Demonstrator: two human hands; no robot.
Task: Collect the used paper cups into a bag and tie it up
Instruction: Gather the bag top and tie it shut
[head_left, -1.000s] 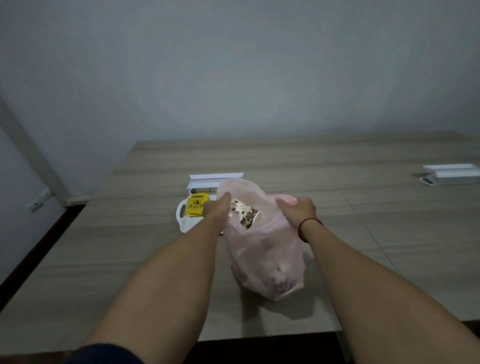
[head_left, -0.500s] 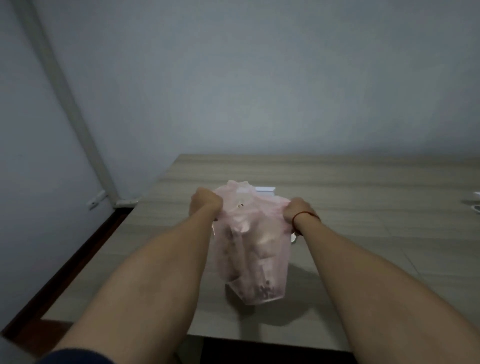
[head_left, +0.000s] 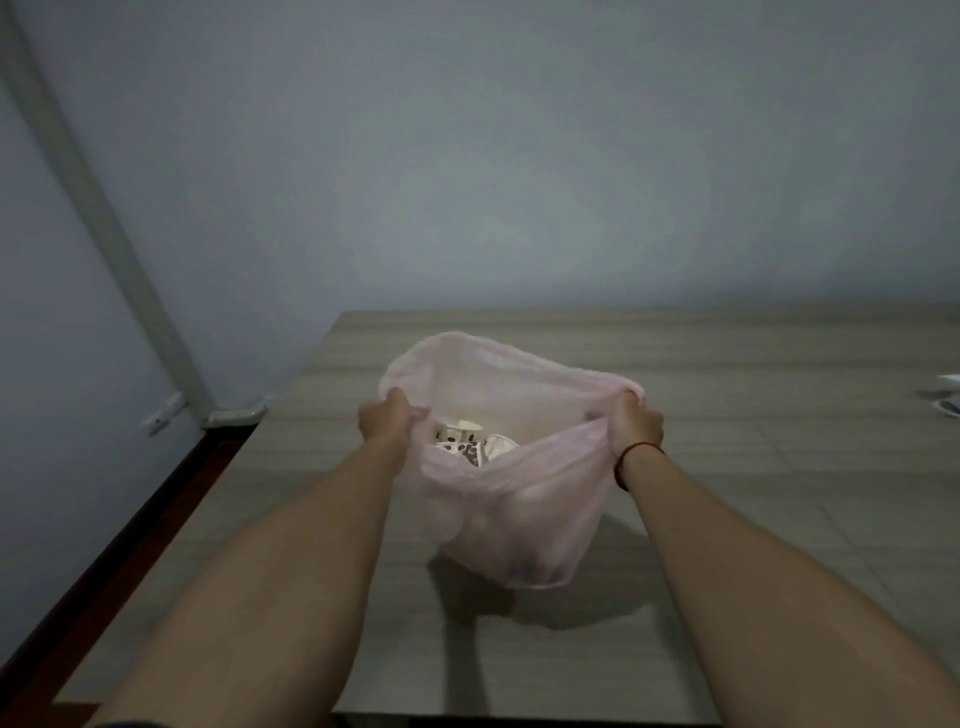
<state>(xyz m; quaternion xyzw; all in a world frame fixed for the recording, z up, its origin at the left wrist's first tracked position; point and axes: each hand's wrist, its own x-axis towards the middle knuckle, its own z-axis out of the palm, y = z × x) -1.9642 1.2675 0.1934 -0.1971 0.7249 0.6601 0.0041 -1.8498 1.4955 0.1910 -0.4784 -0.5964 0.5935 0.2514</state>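
Gripping opposite edges of a thin pink bag (head_left: 519, 499) above the counter (head_left: 753, 415), a person's left hand (head_left: 387, 428) and right hand (head_left: 638, 427) pinch the rim and hold the mouth wide. The film looks flimsy; a hard tug while tying could tear it or spill it. Inside lie patterned used paper cups (head_left: 467, 449), piled low.

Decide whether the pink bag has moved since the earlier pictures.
Yes. The left hand and right hand have stretched the pink bag wider, sideways along the front of the table; its base has hardly shifted.
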